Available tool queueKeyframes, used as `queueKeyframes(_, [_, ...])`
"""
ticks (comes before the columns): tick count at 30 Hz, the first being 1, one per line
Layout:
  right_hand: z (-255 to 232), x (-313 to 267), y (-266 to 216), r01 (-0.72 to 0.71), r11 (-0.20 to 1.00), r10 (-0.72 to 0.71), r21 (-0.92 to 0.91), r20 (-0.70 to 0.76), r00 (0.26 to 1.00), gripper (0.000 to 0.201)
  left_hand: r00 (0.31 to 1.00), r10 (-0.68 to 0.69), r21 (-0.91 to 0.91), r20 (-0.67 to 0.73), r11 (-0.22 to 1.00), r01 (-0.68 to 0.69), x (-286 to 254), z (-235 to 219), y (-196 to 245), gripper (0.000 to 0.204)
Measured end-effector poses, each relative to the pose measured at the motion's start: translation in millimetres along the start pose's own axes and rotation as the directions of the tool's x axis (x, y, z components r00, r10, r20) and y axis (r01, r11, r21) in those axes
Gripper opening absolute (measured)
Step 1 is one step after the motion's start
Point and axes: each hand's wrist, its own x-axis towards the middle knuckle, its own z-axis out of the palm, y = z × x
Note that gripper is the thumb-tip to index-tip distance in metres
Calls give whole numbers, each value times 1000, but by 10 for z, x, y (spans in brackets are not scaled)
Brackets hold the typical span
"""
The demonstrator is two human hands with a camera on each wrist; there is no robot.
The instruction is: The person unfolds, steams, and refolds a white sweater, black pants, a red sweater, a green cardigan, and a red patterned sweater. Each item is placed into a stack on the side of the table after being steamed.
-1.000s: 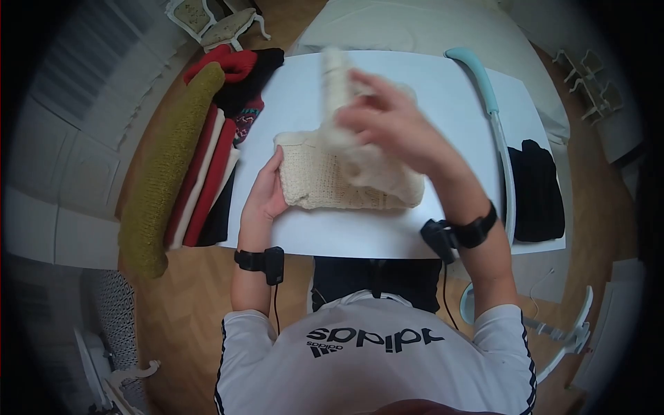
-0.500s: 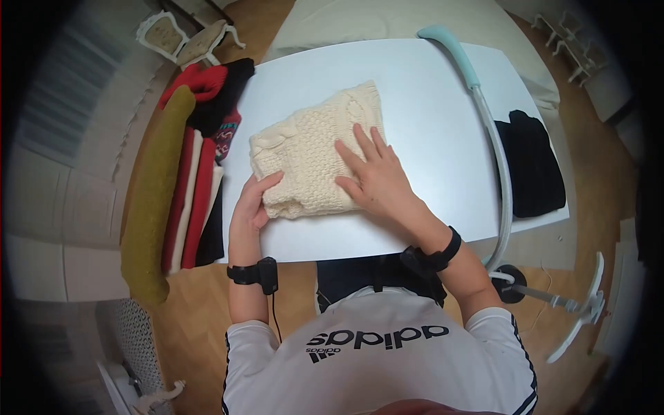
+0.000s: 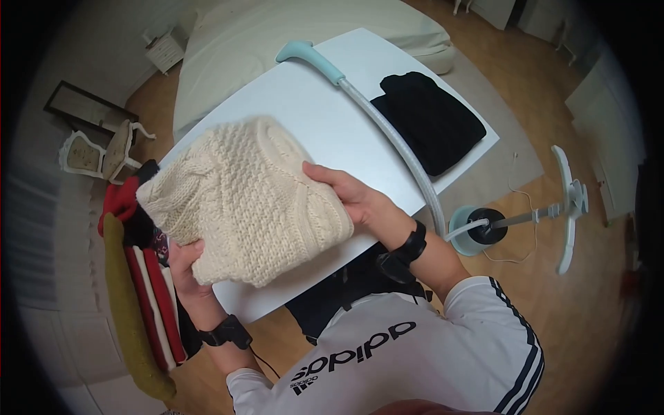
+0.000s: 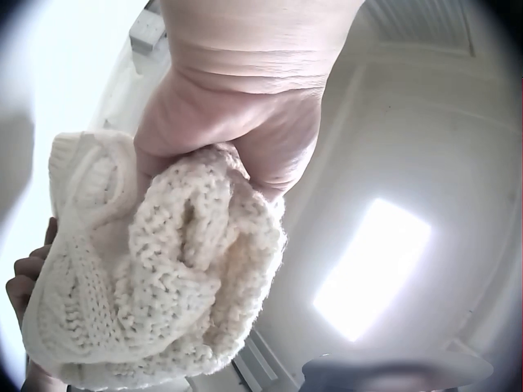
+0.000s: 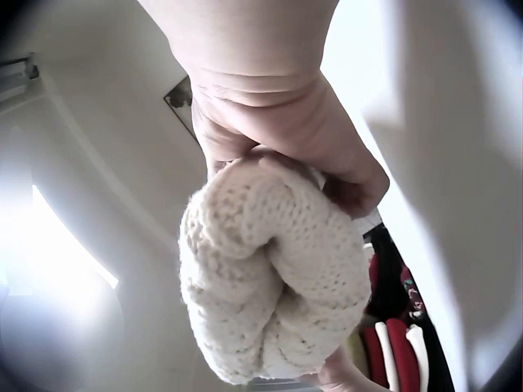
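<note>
A folded cream cable-knit sweater [image 3: 249, 200] is held up over the white table between both hands. My left hand [image 3: 190, 268] grips its near left edge, with the thumb on top. On the right edge, my right hand [image 3: 346, 192] holds the folded side, thumb laid over the knit and the other fingers underneath, mostly hidden. In the left wrist view the left hand [image 4: 237, 122] pinches thick rolled layers of the sweater [image 4: 180, 269]. The right wrist view shows the right hand [image 5: 286, 122] around the folded end of the sweater [image 5: 278, 278].
A black folded garment [image 3: 432, 124] lies on the table's [image 3: 332, 117] right part. Between it and the sweater runs a steamer hose [image 3: 394, 131] with a pale teal handle [image 3: 311, 59]. Folded clothes, including an olive knit [image 3: 131, 311], line the left edge. The steamer base [image 3: 474, 232] stands on the floor.
A second ago the right hand was moving a part of the sweater over; then it lay spread on top. Now both hands grip the sweater and it is lifted. The head view has turned right.
</note>
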Motion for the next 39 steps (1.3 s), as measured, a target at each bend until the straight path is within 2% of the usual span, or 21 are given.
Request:
queueKeyframes(2, [135,-274,-162,62,998,-62,11,16,998,63,999,-1,5,41,1000,1,171,221,-55,78])
queueKeyframes(6, [570,-963,-703,392,721,-514,-571,-61,856,56,967,-34,13,251,999,31,618,783,-186,74])
queueKeyframes(11, [918,-1815,-1287,482,581,-696,-656,-94,712,52,894,-83,242,441,970,-30,1778,2139,-393,65])
queueKeyframes(13, [798,-1846,-1253,632,380,-911,-675,-152,384,54,899,-92,382,428,920,-88,2281,2509,-587,65])
queueKeyframes(14, [692,-1820,-1254,629,380,-910,-679,-150,387,54,917,-64,458,393,879,-135,2512,2678,-747,65])
queueKeyframes(16, [345,-1751,-1264,643,306,-949,-702,-277,149,56,910,103,657,402,660,-365,3098,2783,-1354,66])
queueKeyframes(17, [69,-1790,-1332,625,347,-930,-699,-341,135,57,910,105,656,401,661,-365,3040,2834,-1416,66])
queueKeyframes(19, [-102,-1851,-1307,621,390,-911,-680,-385,152,58,898,33,824,438,386,-416,2801,2893,-1519,64])
queueKeyframes(22, [-127,-1924,-1301,591,463,-879,-660,-428,211,61,866,43,765,499,446,-464,2513,2754,-1707,57])
queueKeyframes(24, [-34,-1963,-1256,481,511,-859,-712,-436,267,62,857,22,766,515,438,-471,2300,2729,-1667,56])
queueKeyframes(26, [78,-2016,-1136,403,521,-853,-752,-450,265,65,947,121,877,298,356,-322,2054,2665,-1575,63])
queueKeyframes(28, [221,-2136,-1015,199,562,-827,-803,-537,167,63,954,95,897,285,324,-300,2014,2600,-1497,76])
queueKeyframes(29, [226,-2253,-1003,46,578,-815,-815,-574,74,55,944,-214,856,251,504,-114,1927,2654,-1328,87])
queueKeyframes(30, [211,-2364,-999,37,580,-813,-813,-576,83,55,826,-500,788,259,604,119,1871,2693,-1247,100])
queueKeyframes(31, [193,-2452,-1013,-179,504,-863,-845,-503,-52,49,764,-533,704,364,694,148,1893,2687,-1319,112])
queueKeyframes(32, [187,-2466,-1023,-392,423,-906,-817,-391,-163,44,770,-529,702,356,695,153,1910,2728,-1382,112])
queueKeyframes(33, [168,-2442,-1012,-395,419,-908,-818,-390,-155,44,768,-498,689,402,717,105,1912,2801,-1459,110])
queueKeyframes(35, [194,-2335,-995,-471,-84,-987,-878,138,-80,34,770,-461,670,442,740,59,1889,2943,-1597,110])
queueKeyframes(36, [268,-2237,-1036,-471,-94,-988,-877,141,-65,34,778,-456,667,433,742,64,1882,2991,-1649,108])
queueKeyframes(38, [539,-1925,-1170,-494,-576,-813,-652,521,260,33,796,-449,661,406,746,83,1827,3059,-1743,107])
queueKeyframes(39, [507,-1862,-1302,-530,-615,-787,-583,498,365,43,814,-406,611,416,788,80,1784,3065,-1783,107])
